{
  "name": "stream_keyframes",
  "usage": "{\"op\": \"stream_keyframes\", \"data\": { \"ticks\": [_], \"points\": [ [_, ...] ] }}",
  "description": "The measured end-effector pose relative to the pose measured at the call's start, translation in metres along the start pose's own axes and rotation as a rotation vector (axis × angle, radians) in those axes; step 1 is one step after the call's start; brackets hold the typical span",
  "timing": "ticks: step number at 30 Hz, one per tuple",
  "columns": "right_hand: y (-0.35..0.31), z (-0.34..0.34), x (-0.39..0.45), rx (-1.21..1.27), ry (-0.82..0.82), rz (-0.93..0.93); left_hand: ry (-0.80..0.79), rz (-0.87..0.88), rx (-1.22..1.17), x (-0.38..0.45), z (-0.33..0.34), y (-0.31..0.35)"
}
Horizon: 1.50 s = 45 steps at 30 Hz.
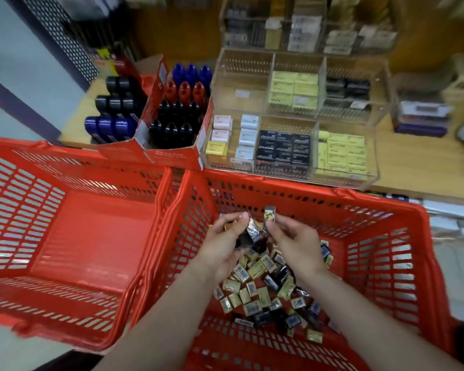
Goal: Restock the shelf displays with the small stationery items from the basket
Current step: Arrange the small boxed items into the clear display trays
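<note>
A red basket (pixel 386 263) in front of me holds a loose pile of small gold and black packets (pixel 268 287). Both hands are raised inside it. My left hand (pixel 225 245) grips a bunch of several dark packets (pixel 252 232). My right hand (pixel 292 242) pinches one small black packet (pixel 269 218) upright between thumb and fingers, close to the left hand's bunch. On the wooden shelf beyond stands a clear acrylic display (pixel 287 145) with compartments of white, yellow and black packets.
An empty second red basket (pixel 73 231) sits to the left, touching the first. A red cardboard display (pixel 169 116) of black, red and blue items stands on the shelf at the left. More clear bins (pixel 306 25) are behind.
</note>
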State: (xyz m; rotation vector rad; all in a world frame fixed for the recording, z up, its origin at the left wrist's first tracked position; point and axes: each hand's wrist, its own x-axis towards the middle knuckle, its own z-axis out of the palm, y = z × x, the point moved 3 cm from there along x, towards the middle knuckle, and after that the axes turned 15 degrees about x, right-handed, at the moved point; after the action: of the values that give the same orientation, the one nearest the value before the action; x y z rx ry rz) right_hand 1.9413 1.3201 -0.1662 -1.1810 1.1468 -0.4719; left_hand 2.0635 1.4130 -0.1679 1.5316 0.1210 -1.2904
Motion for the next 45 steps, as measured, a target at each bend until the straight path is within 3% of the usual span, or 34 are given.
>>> {"op": "stream_keyframes", "data": {
  "ticks": [7, 14, 25, 42, 45],
  "points": [
    [-0.105, -0.011, -0.061, 0.169, -0.150, -0.177, -0.139, 0.243, 0.024, -0.092, 0.034, 0.065],
    [-0.207, -0.027, -0.108, 0.030, -0.248, -0.426, -0.202, 0.417, -0.106, -0.169, 0.067, 0.128],
    [-0.293, -0.068, -0.088, -0.340, -0.360, -0.451, -0.204, 0.589, 0.615, -0.177, 0.094, 0.192],
    [-0.330, -0.080, 0.019, -0.661, -0.334, -0.529, -0.279, 0.397, 0.326, -0.087, 0.156, 0.239],
    [-0.327, -0.077, 0.024, -0.652, -0.228, -0.673, -0.250, 0.390, 0.227, -0.079, 0.157, 0.244]
  ]
}}
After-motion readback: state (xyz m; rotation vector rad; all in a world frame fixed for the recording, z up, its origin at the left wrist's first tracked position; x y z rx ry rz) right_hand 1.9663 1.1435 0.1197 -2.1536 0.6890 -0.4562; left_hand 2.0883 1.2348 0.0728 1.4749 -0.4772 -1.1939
